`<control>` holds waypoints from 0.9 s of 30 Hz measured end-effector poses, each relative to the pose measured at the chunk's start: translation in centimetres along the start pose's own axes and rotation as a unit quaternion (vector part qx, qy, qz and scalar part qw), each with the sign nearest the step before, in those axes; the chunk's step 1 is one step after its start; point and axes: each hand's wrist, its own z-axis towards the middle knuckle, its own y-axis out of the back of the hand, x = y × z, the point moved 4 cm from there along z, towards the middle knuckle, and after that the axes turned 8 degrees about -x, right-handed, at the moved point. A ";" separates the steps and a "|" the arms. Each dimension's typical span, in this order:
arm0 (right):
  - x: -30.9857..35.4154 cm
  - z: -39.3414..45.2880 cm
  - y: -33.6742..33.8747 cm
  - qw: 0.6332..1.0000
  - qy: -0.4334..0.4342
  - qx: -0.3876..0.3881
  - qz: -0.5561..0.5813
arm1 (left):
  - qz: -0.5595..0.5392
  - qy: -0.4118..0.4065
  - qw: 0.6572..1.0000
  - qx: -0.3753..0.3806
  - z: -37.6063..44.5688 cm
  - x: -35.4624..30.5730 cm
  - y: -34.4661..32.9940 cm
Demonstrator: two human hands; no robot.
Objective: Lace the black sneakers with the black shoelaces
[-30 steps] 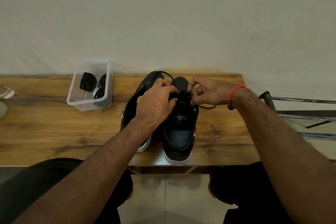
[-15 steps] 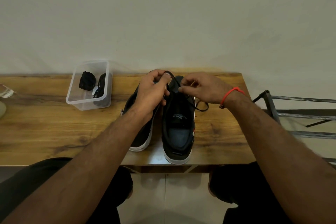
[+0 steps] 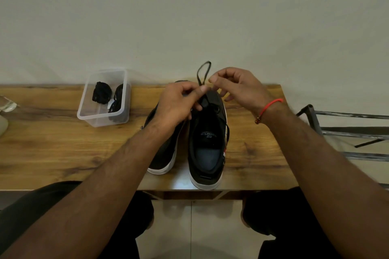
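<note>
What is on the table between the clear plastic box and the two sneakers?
Nothing lies there: in the head view, only bare wooden table shows between the plastic box and the left sneaker.

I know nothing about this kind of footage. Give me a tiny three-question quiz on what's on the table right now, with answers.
1. True or false: the clear plastic tub holds bundled black laces.
2. Which hand wears the red wrist thread? A) left B) right
3. Fill in: the lace loop sticks up above the ____ of the two sneakers.

Key
1. True.
2. B: it is on the right hand; the left hand has none.
3. Right: both hands pinch the lace over the right sneaker, beside the left sneaker on the wooden table.
</note>
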 end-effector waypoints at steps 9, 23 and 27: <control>-0.7 -0.5 -1.3 0.953 0.062 0.076 -0.287 | -0.152 0.108 0.980 -0.072 0.6 0.5 1.2; -0.5 0.3 0.0 0.998 0.017 -0.036 -0.040 | 0.026 -0.048 0.997 0.045 0.0 -0.6 -0.5; -1.7 0.2 -0.8 0.962 0.043 -0.001 -0.271 | -0.077 -0.039 0.986 -0.141 1.1 -1.7 2.9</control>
